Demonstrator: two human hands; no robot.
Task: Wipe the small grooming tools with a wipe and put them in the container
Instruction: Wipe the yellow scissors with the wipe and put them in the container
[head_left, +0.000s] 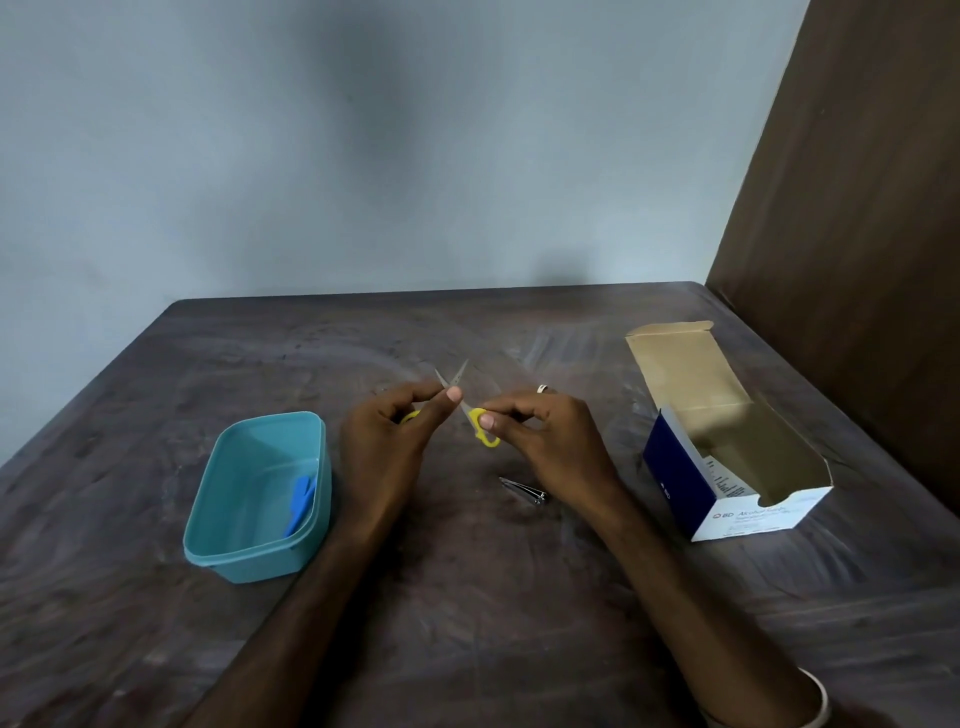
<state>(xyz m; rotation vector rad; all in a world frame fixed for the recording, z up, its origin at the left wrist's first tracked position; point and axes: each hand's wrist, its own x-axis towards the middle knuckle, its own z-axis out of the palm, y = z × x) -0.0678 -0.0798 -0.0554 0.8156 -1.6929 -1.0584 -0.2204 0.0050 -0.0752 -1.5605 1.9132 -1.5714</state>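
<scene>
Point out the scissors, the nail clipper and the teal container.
scissors (451, 382), head view, on the crossed blades above the fingers.
nail clipper (524, 490), head view, on its metal body.
teal container (208, 555), head view, on its near rim.

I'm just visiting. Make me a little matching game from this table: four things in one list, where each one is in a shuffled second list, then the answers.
Things:
1. scissors
2. blue tool
3. nail clipper
4. swab box

Places:
A. lying inside the teal container
B. open on the table's right side
C. held up between both hands, blades apart
D. lying on the table under the right wrist

Pairs: 1-C, 2-A, 3-D, 4-B
</scene>
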